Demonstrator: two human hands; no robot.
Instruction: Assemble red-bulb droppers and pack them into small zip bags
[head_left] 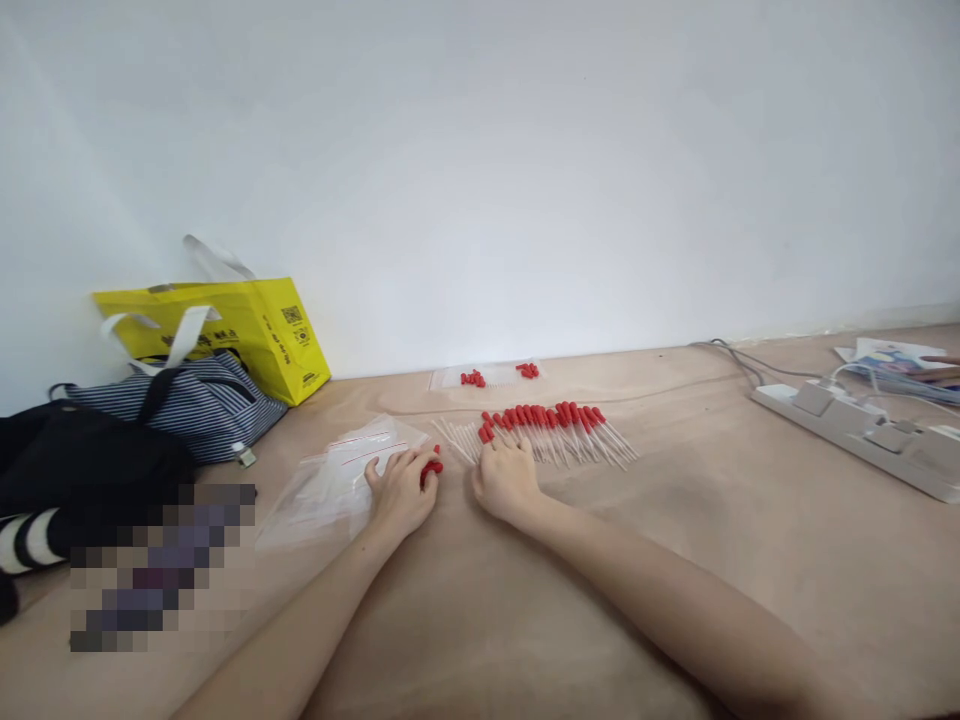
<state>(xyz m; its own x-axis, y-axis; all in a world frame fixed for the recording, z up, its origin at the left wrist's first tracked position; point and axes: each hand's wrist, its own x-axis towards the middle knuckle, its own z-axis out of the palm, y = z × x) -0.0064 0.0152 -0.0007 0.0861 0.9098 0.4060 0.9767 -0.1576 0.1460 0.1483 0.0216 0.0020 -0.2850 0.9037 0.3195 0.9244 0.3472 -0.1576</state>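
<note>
Small red caps (531, 414) sit on the ends of several thin white sticks (611, 447), which lie fanned out in a row on the table. My right hand (508, 482) is closed at the near left side of this row, its fingertips by a few red caps; what they pinch is hidden. To the left, my left hand (403, 492) curls around a small bunch of loose red caps (433, 468) between thumb and fingers. Under and beside that hand lie clear zip bags (322, 490) with red seal lines.
Near the wall lies a clear bag (499, 376) with two red clusters. At left stand a yellow bag (289, 340), a striped bag (180, 405) and a black bag (82, 460). A power strip (862, 440) with cables is at right, near another person's hand (941, 372).
</note>
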